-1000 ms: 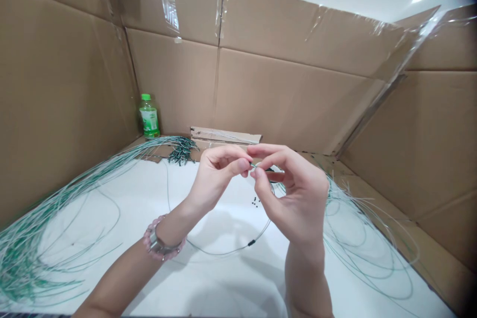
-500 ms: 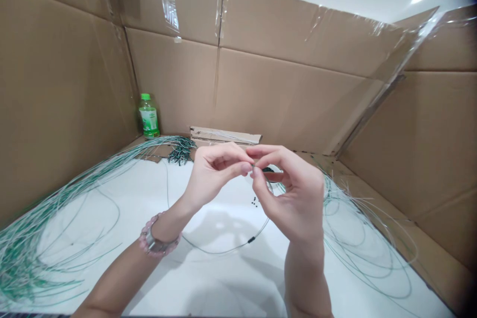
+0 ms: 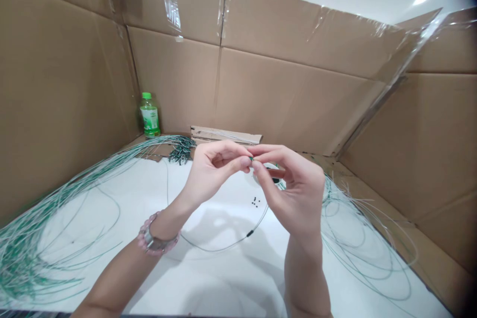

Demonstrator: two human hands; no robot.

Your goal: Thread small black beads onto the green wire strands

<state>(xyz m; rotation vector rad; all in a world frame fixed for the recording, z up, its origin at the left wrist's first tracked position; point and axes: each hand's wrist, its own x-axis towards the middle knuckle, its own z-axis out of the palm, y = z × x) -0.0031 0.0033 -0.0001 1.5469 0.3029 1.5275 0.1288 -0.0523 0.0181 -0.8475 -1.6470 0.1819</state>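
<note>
Both hands are raised above the middle of the counter, fingertips meeting. Left hand (image 3: 214,174): thumb and forefinger pinched, other fingers loosely curled; a pink beaded bracelet (image 3: 152,239) with a metal piece sits at the wrist. Right hand (image 3: 296,184): same tight pinch, facing the left. Both close on the short green end of a thin coated wire (image 3: 223,248), which falls in a slack loop toward the near side of the white counter (image 3: 223,293). Fingers hide most of the held end.

A black crimp sleeve (image 3: 250,233) sits on the loop. Judged by eye, the wire is very light, springy and likely slippery, so it is best held close to the working end, where the free length cannot pull it askew. Tiny black beads (image 3: 255,202) lie loose just beyond the loop's arc, small enough to be fiddly to pick up.

Long sheaf of green wires (image 3: 33,253) at left; looser coils (image 3: 357,238) at right; a bundle of black-tipped wires (image 3: 181,151) at the far edge. Far-left corner: green-capped plastic bottle (image 3: 149,115), green-and-white label, writing too small to read. Cardboard walls (image 3: 63,84) enclose the counter.
</note>
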